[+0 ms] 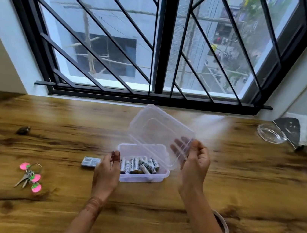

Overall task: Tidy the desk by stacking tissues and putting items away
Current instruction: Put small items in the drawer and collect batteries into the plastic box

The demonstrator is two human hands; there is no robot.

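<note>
Right grip [194,162] is pinching the near corner of the clear lid [158,131], thumb on top and fingers showing through the plastic from beneath, and is holding it tilted above the far side of the box [145,177]. Left grip [108,169] is curling against the box's left end; blur is hiding whether it is truly clasping the wall or only steadying it, so I cannot tell. The box is sitting open on the surface [239,179], mid-desk, with batteries [141,164] lying loose inside.

Thin plastic like this is likely handling light and springy, flexing if squeezed at one corner, so taking the lid by its long edges would be seating it more squarely. With the batteries inside, the box is probably weighing enough to stay put, though its smooth walls may be sliding under a one-sided push.

Left of the box, a small pack [90,161] and keys [30,175] are waiting, well apart. Tissues [306,129] are sitting at the far right corner.
</note>
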